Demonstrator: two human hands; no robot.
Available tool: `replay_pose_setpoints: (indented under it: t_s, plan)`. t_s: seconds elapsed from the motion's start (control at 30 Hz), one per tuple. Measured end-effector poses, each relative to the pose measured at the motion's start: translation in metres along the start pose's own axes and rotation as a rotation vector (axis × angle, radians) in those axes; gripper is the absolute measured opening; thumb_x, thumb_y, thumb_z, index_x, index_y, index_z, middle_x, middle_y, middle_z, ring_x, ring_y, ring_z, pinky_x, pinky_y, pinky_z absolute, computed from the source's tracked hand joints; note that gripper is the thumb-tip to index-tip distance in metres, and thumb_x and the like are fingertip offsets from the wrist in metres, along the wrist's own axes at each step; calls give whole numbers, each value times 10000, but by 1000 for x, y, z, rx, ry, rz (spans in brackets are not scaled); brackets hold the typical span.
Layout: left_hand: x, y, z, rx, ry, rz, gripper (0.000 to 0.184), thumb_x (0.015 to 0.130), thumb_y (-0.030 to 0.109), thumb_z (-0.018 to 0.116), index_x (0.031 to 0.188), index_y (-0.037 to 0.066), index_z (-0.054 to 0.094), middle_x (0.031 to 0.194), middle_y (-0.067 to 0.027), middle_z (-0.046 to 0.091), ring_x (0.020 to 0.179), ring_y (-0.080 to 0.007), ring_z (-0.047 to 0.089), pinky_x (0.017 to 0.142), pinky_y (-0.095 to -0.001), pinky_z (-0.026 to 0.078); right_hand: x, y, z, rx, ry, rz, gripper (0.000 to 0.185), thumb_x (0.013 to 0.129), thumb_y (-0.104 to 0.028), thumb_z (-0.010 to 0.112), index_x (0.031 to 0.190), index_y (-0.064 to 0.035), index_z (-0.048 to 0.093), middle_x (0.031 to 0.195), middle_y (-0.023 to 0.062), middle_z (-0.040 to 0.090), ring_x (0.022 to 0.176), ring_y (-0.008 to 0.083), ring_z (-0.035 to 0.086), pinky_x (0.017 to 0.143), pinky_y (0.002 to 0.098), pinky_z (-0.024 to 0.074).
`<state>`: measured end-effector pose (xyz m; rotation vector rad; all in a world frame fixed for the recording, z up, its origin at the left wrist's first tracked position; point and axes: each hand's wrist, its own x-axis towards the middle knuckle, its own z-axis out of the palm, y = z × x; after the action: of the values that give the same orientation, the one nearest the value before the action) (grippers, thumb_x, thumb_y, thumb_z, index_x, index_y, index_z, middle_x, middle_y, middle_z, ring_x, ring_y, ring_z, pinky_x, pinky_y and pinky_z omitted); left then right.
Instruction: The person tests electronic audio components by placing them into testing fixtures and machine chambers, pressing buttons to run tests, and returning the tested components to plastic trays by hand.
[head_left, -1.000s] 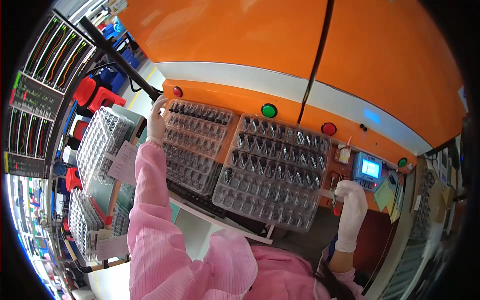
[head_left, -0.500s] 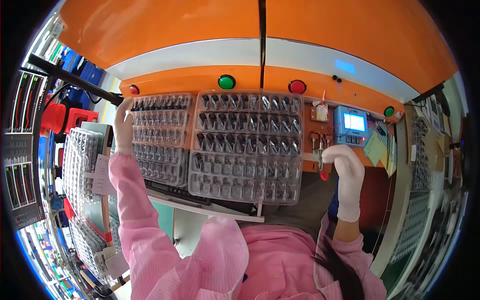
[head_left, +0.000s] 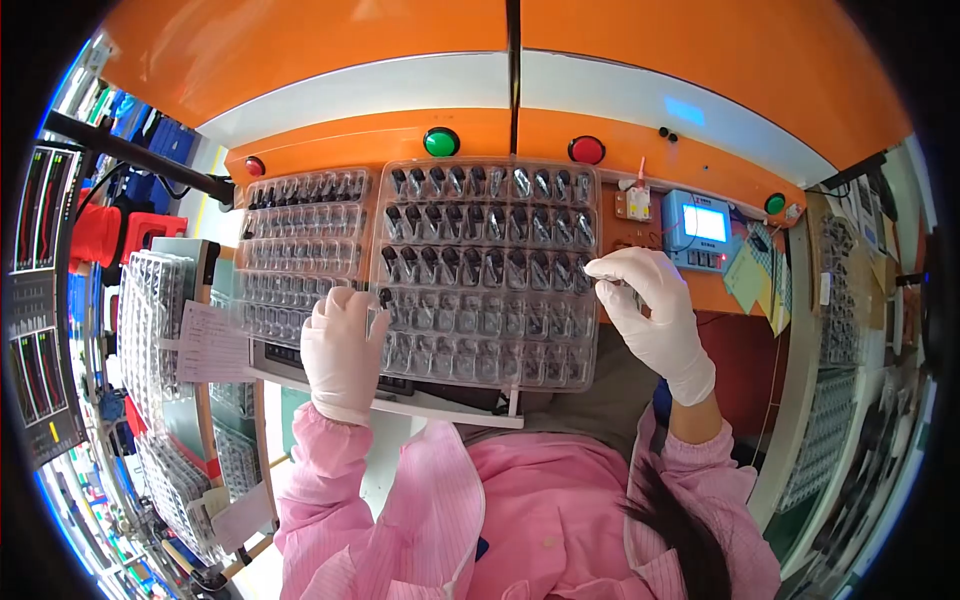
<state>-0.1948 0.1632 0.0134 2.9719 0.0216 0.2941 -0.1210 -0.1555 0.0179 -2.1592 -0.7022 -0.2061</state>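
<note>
Orange cabinet panels (head_left: pixel 700 40) stand beyond the far edge of the wide tray (head_left: pixel 480 338), a clear sheet of pockets carrying rows of dark parts (head_left: pixel 450 265). At that tray's left edge, the gloved left hand (head_left: pixel 340 350) has its thumb a little apart from its fingers, the tips close to a single dark part (head_left: pixel 386 298) in the fourth row; whether they touch it cannot be told. At its right edge, beside the third row, the right hand (head_left: pixel 655 320) brings index finger and thumb near each other in a loose curve; whether anything is pinched there is too small to tell. Just left of the wide tray lies a narrower tray (head_left: pixel 300 240), with dark parts along its far row. Past the far edge sit a green button (head_left: pixel 441 142) and a red button (head_left: pixel 586 150). Farther out, a blue box with a lit display (head_left: pixel 705 222) stands to the right of the wide tray, and stacked trays (head_left: pixel 150 330) well to its left.
</note>
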Motion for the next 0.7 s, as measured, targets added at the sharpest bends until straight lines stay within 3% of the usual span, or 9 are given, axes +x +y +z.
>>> replay_pose_setpoints:
  t_s: [0.23,0.4,0.63,0.7]
  plan:
    - [0,7,0,11,9,-6,262,801,132,675,1039,103,569,913,-77,573,866,-286,582,739,-400,481,-16,-2,-5,40,27,50,149,824,-4,621,963,-46,652,885,80,636,815,236,581,747,338,456]
    - [-4,13,9,-27,-24,9,279,803,139,678,1056,108,564,923,-77,592,856,-285,597,732,-393,489,-26,1,-7,48,55,60,143,829,-2,611,957,-46,655,899,82,643,826,238,587,756,331,457]
    - [5,19,17,191,-58,-145,295,806,154,683,1069,127,553,849,-57,625,770,-287,628,704,-398,489,-34,-3,-6,75,43,86,152,821,6,612,957,-47,655,916,80,651,843,244,595,770,329,459]
    - [7,17,16,115,-34,-152,288,806,149,684,1066,125,562,845,-51,626,753,-269,628,696,-385,490,-36,-4,-5,77,32,77,153,817,6,616,954,-51,656,914,78,653,849,248,598,774,331,460]
